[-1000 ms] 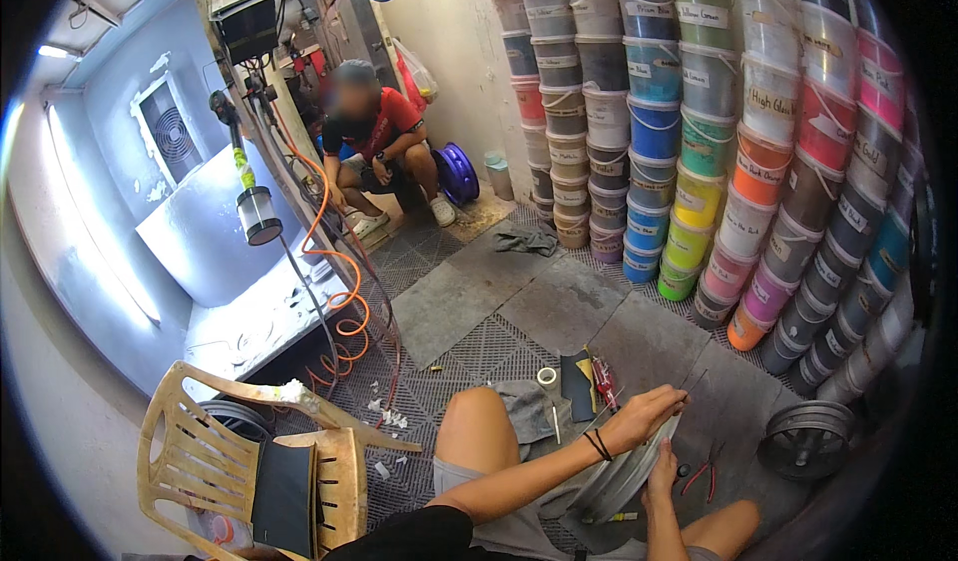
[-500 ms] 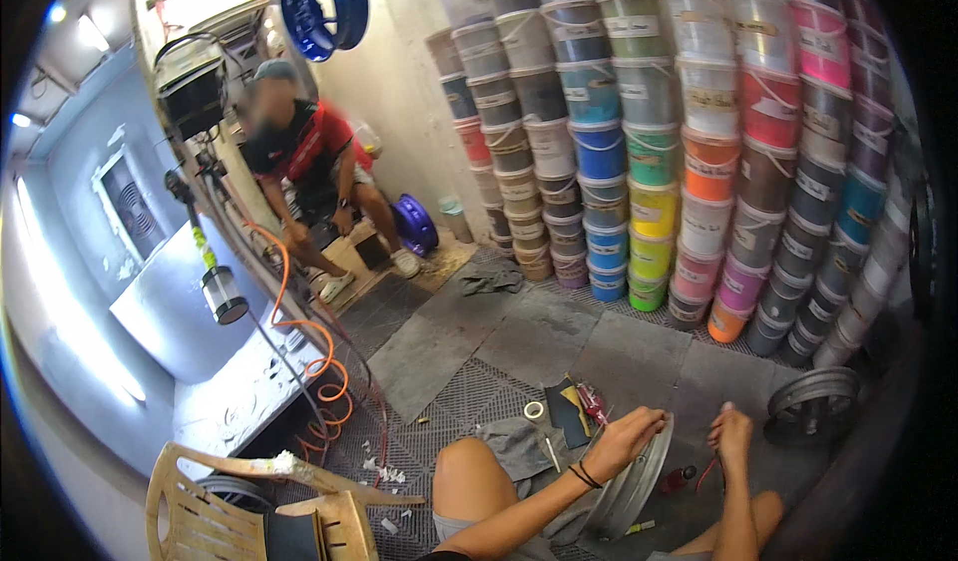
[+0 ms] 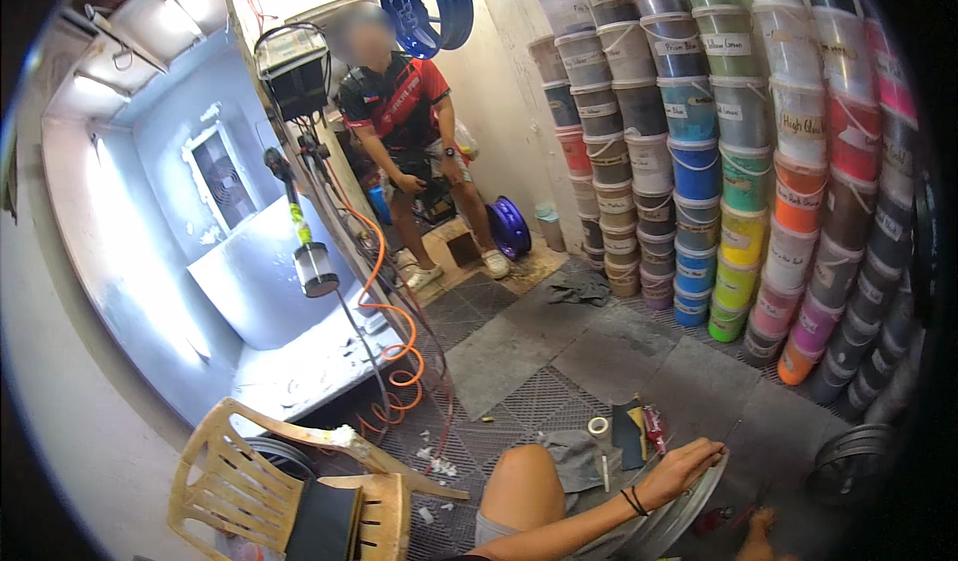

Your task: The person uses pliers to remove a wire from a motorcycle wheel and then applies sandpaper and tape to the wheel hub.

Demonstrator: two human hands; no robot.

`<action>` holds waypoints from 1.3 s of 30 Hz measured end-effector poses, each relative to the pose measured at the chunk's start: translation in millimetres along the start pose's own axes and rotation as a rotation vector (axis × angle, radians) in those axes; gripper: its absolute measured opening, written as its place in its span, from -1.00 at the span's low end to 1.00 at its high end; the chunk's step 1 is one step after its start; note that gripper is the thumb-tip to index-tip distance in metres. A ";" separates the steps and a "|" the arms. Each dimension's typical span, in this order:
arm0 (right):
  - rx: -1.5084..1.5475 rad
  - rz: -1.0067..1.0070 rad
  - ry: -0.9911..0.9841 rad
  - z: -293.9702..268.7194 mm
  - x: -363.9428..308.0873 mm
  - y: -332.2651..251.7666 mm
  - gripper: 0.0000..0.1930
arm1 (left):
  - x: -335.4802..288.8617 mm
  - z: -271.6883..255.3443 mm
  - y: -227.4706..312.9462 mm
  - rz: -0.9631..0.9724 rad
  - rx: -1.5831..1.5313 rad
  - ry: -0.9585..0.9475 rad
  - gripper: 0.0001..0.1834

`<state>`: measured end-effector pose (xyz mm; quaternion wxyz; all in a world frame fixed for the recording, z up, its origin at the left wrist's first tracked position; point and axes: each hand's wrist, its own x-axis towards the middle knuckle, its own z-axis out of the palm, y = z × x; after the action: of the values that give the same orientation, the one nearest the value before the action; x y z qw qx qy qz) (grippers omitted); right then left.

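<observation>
A bare grey wheel rim [image 3: 705, 493] stands tilted by my legs, cut off by the lower edge of the view. My left hand [image 3: 689, 466] is closed at its upper edge, with the fingers pressed together there. Low on the right, my right hand [image 3: 761, 523] is near the floor beside a thin red object; its fingers are too dark and small to read. A small red bottle [image 3: 713, 519] lies between the rim and that hand. Beyond my left hand are a red-labelled tube [image 3: 654, 429], a dark sheet [image 3: 628, 439] and a roll of tape [image 3: 598, 425].
Stacked paint buckets [image 3: 738, 182] line the far wall. Another person [image 3: 399, 112] sits at the back, near blue wheel rims [image 3: 510, 228]. A plastic chair [image 3: 230, 461] and a coiled orange hose [image 3: 404, 351] are on the left. A dark rim [image 3: 853, 461] lies at the right.
My right hand has dropped from its raised place toward the floor. My left hand stays at the rim's edge. The whole view has swung left; the seated person is more upright.
</observation>
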<state>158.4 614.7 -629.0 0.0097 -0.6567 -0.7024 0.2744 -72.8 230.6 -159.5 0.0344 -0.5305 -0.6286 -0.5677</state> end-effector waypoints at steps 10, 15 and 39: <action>-0.094 -0.062 -0.001 12.8 -11.4 24.2 -0.50 | 7.5 4.6 17.8 -0.001 -0.022 0.010 -0.73; -0.054 -0.079 -0.147 -8.3 -30.6 -14.7 -0.53 | 4.1 6.6 16.4 0.013 0.080 -0.017 -0.74; 1.086 -0.101 -0.535 -179.1 -65.7 -162.8 -0.59 | 1.7 -0.1 14.1 0.016 0.012 0.021 -0.75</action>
<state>85.2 622.7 -389.2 0.1798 -0.4320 -0.4704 0.7482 -63.6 228.7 -148.8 0.0487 -0.5292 -0.6274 -0.5691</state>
